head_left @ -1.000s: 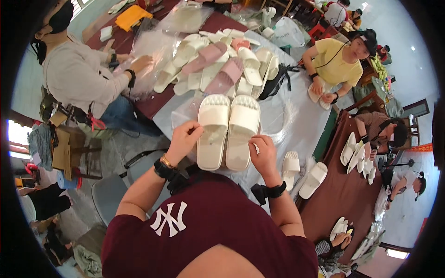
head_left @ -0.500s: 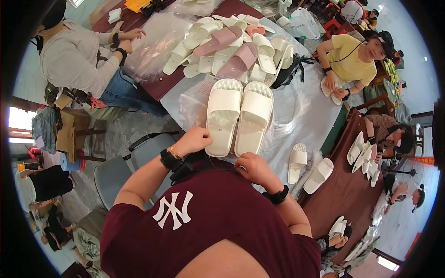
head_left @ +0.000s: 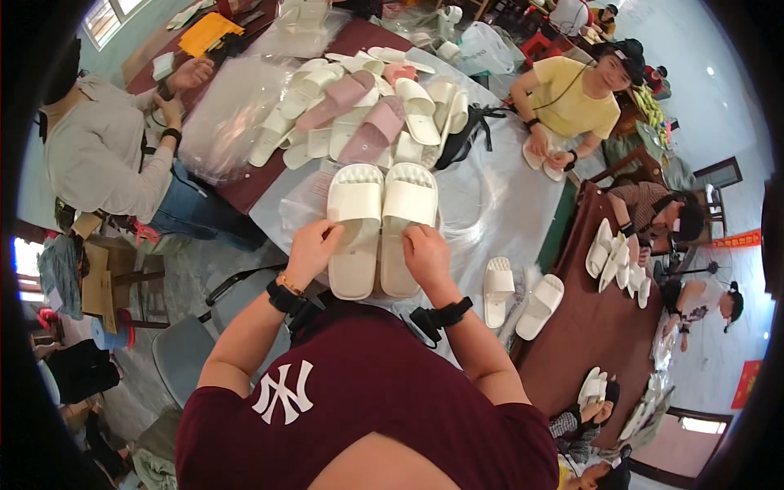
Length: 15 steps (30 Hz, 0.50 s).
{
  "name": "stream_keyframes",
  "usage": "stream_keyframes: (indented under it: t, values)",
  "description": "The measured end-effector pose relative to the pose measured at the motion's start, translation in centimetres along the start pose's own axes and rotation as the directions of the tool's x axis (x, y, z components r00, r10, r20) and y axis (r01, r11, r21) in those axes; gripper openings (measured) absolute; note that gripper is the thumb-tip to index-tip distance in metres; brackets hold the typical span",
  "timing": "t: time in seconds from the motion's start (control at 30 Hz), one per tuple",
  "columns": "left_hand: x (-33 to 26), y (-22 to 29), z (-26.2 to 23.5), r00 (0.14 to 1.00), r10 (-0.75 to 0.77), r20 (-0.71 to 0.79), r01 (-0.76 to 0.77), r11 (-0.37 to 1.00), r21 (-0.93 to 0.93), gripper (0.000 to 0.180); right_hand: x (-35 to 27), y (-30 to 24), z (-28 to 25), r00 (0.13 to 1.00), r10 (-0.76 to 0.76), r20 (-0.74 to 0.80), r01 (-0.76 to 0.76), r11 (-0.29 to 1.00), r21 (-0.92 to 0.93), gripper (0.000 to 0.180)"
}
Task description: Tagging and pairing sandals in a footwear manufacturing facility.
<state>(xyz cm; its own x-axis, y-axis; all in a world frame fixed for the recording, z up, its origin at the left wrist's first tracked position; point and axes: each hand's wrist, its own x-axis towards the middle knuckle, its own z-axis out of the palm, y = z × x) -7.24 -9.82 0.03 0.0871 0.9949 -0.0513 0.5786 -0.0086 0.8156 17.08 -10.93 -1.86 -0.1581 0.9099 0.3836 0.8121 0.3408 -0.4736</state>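
reaching forward from the near edge, your left hand point(head_left: 313, 249) pinches the left side of the cream slipper pair point(head_left: 380, 224) and your right hand point(head_left: 426, 253) pinches its right side, fingers curled over the near halves. the pair lies side by side on clear plastic film point(head_left: 490, 204). far left sits a bulging clear bag point(head_left: 229, 114); beyond it an orange packet point(head_left: 204, 33).

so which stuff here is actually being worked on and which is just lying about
In hand:
- left hand and right hand on the cream slipper pair
- clear plastic bag under the pair

Lying about:
- slipper pile
- two loose slippers
- black strap
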Motion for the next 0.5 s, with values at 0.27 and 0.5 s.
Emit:
stream_keyframes:
  t: [0.27,0.5]
  values:
    - [5.5,-3.3,-1.5,0.971,0.017,-0.237,-0.032,0.998,-0.061,0.03,-0.2,-0.7,-1.4,0.998,-0.057,-0.009,0.057,0.987,0.148,0.022]
    - [11.6,-4.1,-1.3,0.992,-0.02,-0.121,0.029,0.997,0.071,0.041,0.7,0.5,-2.3,0.992,-0.084,-0.094,0.102,0.973,0.208,0.015]
